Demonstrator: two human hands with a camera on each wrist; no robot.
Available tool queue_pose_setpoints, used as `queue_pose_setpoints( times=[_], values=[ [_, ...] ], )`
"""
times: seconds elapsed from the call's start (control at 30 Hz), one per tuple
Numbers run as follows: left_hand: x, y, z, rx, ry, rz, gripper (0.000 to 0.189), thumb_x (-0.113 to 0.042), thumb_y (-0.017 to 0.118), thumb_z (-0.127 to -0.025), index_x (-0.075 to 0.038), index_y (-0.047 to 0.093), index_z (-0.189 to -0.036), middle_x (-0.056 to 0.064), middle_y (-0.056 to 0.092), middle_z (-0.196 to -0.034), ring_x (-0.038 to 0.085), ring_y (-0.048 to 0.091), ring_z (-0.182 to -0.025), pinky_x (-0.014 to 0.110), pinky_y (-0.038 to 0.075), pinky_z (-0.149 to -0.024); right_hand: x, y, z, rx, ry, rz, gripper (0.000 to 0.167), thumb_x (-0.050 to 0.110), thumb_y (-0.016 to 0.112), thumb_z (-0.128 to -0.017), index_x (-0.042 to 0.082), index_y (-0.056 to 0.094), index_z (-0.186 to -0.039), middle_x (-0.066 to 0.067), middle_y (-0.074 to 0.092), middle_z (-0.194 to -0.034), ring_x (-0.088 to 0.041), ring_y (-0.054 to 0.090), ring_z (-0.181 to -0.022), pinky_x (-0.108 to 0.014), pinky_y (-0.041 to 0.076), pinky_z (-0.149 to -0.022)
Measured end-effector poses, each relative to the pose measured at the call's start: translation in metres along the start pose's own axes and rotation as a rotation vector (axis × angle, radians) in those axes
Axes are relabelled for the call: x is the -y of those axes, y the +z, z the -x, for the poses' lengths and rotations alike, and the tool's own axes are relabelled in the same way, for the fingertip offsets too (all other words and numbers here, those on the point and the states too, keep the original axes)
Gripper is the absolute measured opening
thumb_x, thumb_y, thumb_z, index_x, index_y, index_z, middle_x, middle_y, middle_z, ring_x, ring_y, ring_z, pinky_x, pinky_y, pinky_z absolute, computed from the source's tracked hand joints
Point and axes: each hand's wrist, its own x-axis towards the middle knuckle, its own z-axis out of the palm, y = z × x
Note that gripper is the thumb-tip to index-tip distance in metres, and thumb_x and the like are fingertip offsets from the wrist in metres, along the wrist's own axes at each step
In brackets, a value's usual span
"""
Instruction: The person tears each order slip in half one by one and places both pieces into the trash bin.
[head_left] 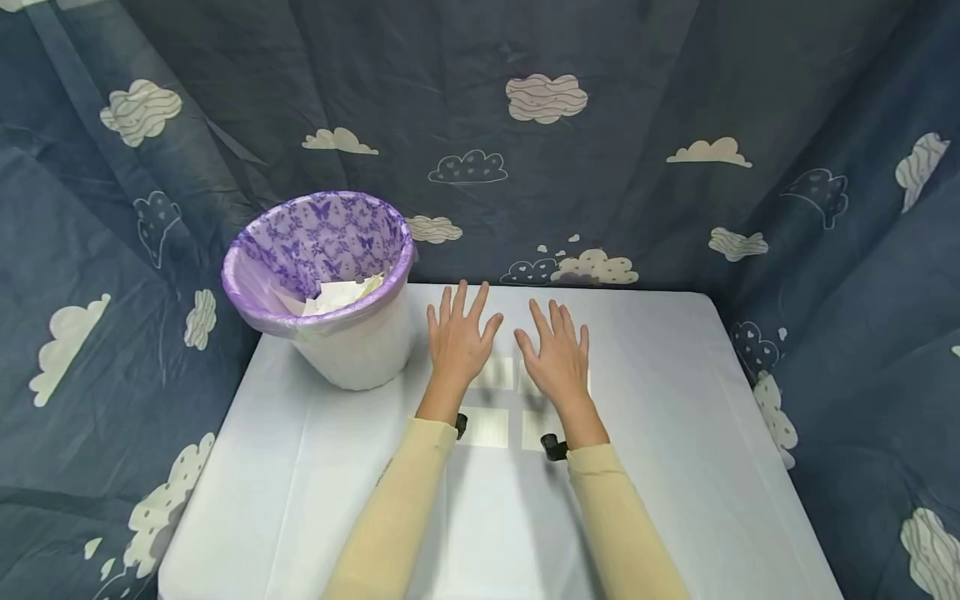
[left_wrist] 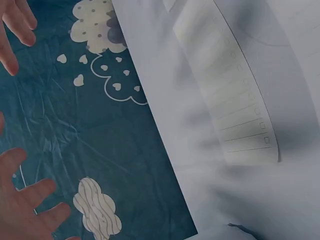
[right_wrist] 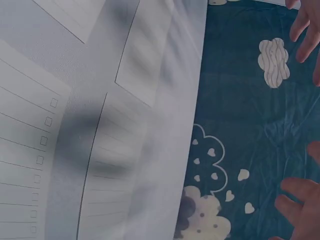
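Several pale lined paper sheets [head_left: 485, 427] lie on the white table, set out in two rows. Small checkboxes run along the edge of a sheet [right_wrist: 30, 150] in the right wrist view. Above the far left sheet [head_left: 495, 374] is my left hand [head_left: 459, 343], palm down with fingers spread. My right hand [head_left: 557, 360] hovers over the far right sheet [head_left: 529, 382], its fingers also extended. Both hands hold nothing and cast shadows on the paper. Parts of the far sheets are hidden beneath them.
A white bin [head_left: 356, 358] with a purple butterfly-patterned liner [head_left: 322, 237] stands at the table's back left, left of my left hand. Paper pieces [head_left: 337, 295] lie inside it. A dark blue cloud-print curtain [head_left: 465, 83] surrounds the white table [head_left: 645, 400] at the back and sides.
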Motion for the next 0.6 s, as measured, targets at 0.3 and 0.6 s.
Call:
queue_pose_setpoints(
  times=[0.3, 0.6],
  values=[
    [0.004, 0.004, 0.022, -0.022, 0.03, -0.024, 0.061, -0.059, 0.043, -0.109, -0.036, 0.037, -0.165, 0.009, 0.05, -0.16, 0.036, 0.047, -0.146, 0.06, 0.035, -0.124, 0.005, 0.006, 0.014, -0.075, -0.042, -0.074, 0.062, 0.052, 0.049, -0.108, 0.024, 0.042, -0.163, -0.017, 0.06, -0.15, -0.038, 0.057, -0.137, -0.06, 0.044, -0.113],
    [0.01, 0.006, 0.048, -0.055, 0.042, 0.016, 0.057, -0.053, 0.056, -0.107, -0.03, 0.051, -0.159, 0.008, 0.065, -0.121, 0.028, 0.056, -0.1, 0.041, 0.05, -0.089, 0.009, 0.015, 0.031, -0.113, -0.049, -0.215, 0.053, 0.038, 0.062, -0.107, 0.016, 0.054, -0.154, -0.008, 0.072, -0.107, -0.027, 0.066, -0.095, -0.043, 0.054, -0.078]
  ],
)
